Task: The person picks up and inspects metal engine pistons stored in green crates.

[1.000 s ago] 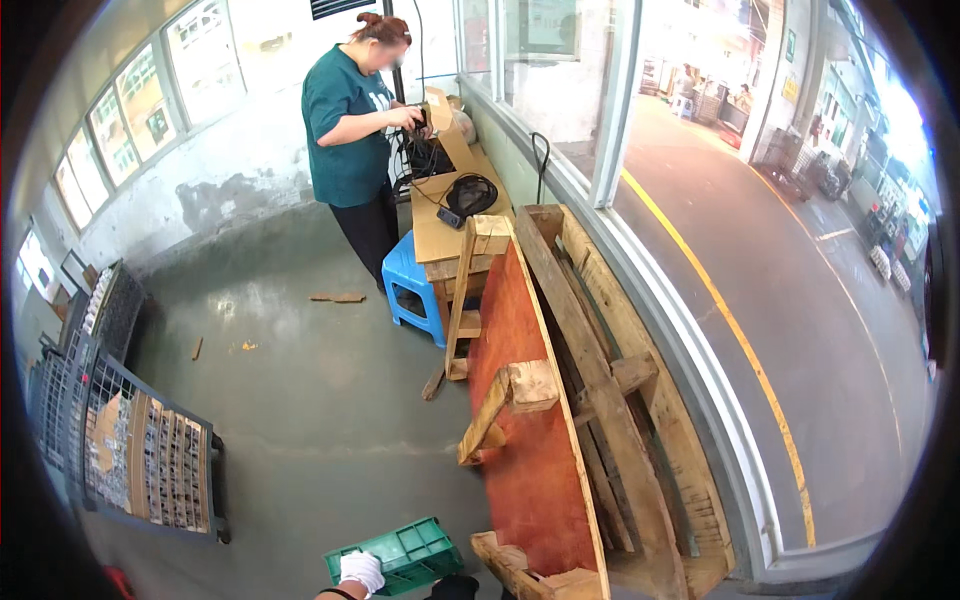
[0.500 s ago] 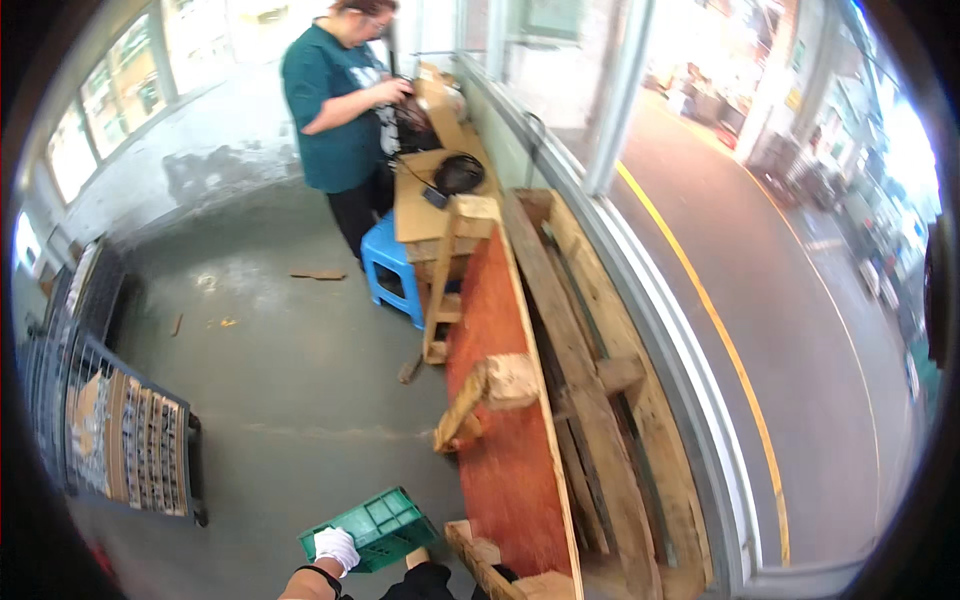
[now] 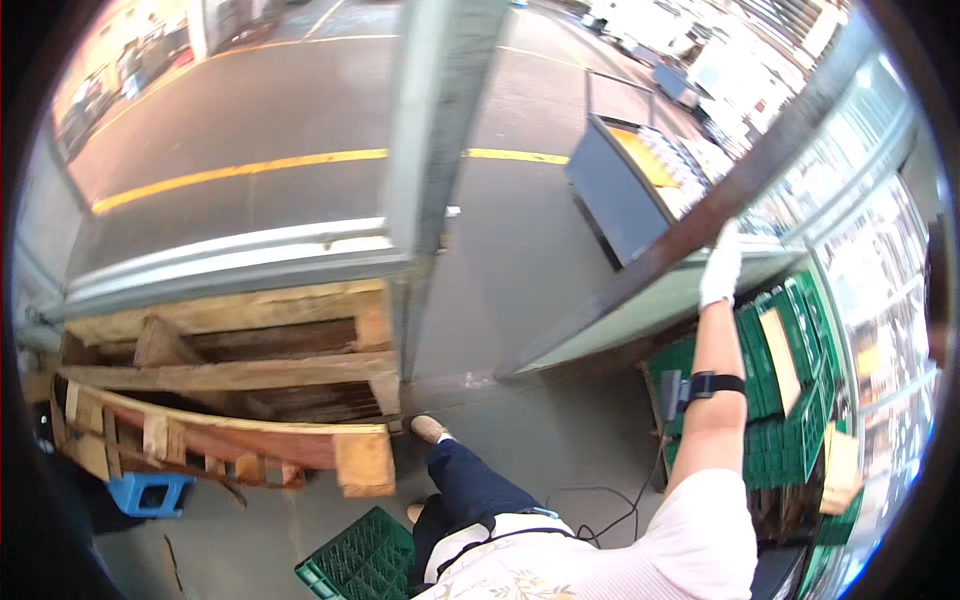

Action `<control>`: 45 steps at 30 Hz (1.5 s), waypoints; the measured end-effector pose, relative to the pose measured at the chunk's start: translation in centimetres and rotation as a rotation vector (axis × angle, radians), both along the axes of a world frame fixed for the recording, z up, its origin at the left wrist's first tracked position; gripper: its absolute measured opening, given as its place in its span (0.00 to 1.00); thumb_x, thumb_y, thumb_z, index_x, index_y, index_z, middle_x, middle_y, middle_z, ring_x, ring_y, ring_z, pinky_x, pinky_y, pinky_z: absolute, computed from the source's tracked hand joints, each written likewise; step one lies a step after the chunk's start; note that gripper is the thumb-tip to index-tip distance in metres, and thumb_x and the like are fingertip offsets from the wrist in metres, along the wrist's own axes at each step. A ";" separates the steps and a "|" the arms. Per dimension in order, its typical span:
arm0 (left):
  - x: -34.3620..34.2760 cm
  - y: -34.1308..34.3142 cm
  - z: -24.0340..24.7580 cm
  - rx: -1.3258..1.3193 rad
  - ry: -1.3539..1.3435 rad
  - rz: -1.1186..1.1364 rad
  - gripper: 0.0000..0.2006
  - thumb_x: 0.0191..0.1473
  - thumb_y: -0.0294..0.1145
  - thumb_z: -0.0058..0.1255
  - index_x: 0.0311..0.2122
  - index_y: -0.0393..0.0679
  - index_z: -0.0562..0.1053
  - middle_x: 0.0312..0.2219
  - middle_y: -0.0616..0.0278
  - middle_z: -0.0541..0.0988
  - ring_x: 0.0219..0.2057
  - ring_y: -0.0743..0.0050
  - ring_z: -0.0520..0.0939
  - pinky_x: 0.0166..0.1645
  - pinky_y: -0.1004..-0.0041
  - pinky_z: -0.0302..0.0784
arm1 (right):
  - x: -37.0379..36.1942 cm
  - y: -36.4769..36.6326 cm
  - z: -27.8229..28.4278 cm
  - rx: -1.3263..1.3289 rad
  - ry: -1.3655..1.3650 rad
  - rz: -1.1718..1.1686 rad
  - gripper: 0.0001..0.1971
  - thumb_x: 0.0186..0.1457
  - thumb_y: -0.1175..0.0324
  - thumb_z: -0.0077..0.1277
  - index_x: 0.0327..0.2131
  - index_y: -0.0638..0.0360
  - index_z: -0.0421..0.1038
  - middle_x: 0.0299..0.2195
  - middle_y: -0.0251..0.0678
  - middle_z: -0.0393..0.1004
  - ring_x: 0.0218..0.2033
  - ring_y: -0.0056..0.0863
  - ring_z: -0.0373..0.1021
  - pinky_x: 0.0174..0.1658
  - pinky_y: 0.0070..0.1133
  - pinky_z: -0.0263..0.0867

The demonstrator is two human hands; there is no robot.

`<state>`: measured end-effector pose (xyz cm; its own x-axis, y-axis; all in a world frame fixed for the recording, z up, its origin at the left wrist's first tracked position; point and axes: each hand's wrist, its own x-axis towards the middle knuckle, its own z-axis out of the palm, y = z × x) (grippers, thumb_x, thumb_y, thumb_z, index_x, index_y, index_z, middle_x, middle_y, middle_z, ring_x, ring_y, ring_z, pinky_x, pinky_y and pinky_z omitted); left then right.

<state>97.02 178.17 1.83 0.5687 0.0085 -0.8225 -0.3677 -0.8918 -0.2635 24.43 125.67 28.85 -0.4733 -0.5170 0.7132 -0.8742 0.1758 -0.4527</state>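
Note:
My right hand [image 3: 720,268], in a white glove, reaches up and grips the dark brown frame of a glass door [image 3: 640,275]. A black band with a small device sits on that forearm. My left hand is out of sight. A green lattice crate [image 3: 358,562] is low at my left side, next to my leg in dark trousers and my beige shoe [image 3: 430,428] on the grey floor.
Wooden pallets [image 3: 230,372] lean along the window wall at left, with a red-brown one [image 3: 250,442] in front and a blue stool [image 3: 150,494] beside them. Stacked green crates [image 3: 790,370] stand at right. Outside the glass are a grey cart [image 3: 620,200] and a yellow line.
The view has swung round from the room and the person at the bench toward the glass door. My right arm has come up onto the door frame. My gloved left hand has left the picture.

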 end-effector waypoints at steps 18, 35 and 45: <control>-8.8 -15.8 -4.4 -0.157 -0.031 -0.487 0.22 0.54 0.54 0.48 0.38 0.46 0.80 0.36 0.52 0.82 0.40 0.61 0.82 0.42 0.57 0.73 | 5.3 1.5 5.0 0.059 -0.194 0.471 0.26 0.48 0.45 0.62 0.30 0.63 0.71 0.20 0.34 0.70 0.21 0.24 0.63 0.29 0.22 0.63; -38.3 -20.2 -6.4 -0.287 0.026 -0.626 0.21 0.56 0.54 0.44 0.42 0.50 0.79 0.40 0.50 0.81 0.43 0.60 0.81 0.45 0.56 0.72 | -3.5 -4.2 6.1 0.185 0.411 1.157 0.17 0.52 0.52 0.56 0.25 0.54 0.65 0.10 0.32 0.59 0.13 0.34 0.67 0.16 0.25 0.62; -61.6 -10.3 -2.4 -0.231 -0.027 -0.206 0.21 0.57 0.54 0.42 0.44 0.52 0.79 0.43 0.48 0.80 0.45 0.60 0.80 0.46 0.54 0.71 | -3.9 -4.6 7.0 0.493 0.099 1.482 0.07 0.55 0.67 0.47 0.33 0.58 0.71 0.25 0.45 0.77 0.27 0.47 0.76 0.33 0.37 0.72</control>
